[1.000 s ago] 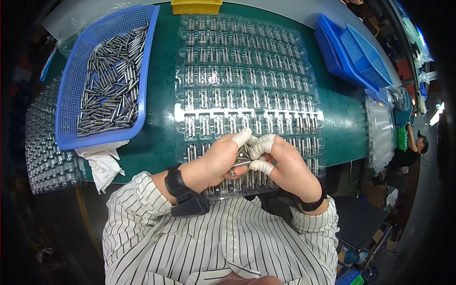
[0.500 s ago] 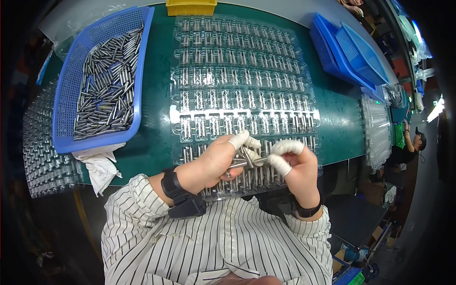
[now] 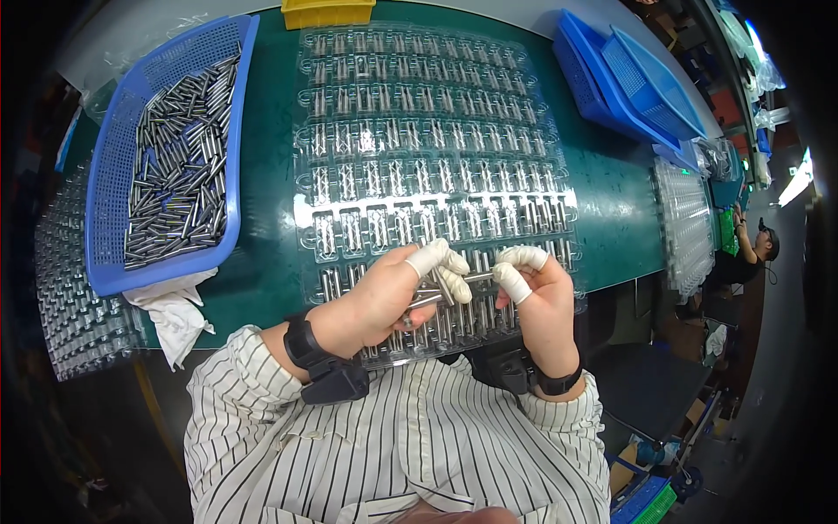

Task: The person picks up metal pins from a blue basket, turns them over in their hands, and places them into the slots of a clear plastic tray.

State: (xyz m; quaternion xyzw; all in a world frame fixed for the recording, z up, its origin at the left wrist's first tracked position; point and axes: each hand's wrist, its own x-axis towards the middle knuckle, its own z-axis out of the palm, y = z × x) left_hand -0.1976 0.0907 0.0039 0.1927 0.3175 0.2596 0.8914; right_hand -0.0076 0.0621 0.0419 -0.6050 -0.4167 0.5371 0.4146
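Several shiny metal pins (image 3: 426,299) lie in my left hand (image 3: 384,295), its fingers curled round them. White finger covers wrap the fingertips of both hands. My right hand (image 3: 543,293) pinches one metal pin (image 3: 480,277) between thumb and forefinger. That pin's other end meets the fingertips of my left hand. Both hands hover over the near rows of a clear plastic blister tray (image 3: 410,356). Paired pins stand in many pockets of the tray; my hands hide part of the near rows.
At the left, a blue perforated basket (image 3: 166,273) holds a heap of loose pins, with a white cloth (image 3: 179,323) beneath its corner. Blue baskets (image 3: 602,87) sit at the far right, a yellow bin (image 3: 327,12) at the back. More clear trays (image 3: 685,223) flank the green table; another person (image 3: 742,258) is beyond.
The view has shifted a little, so the scene sits further left. The fingertips of both hands have shifted slightly around the pin between them, which now lies more level.
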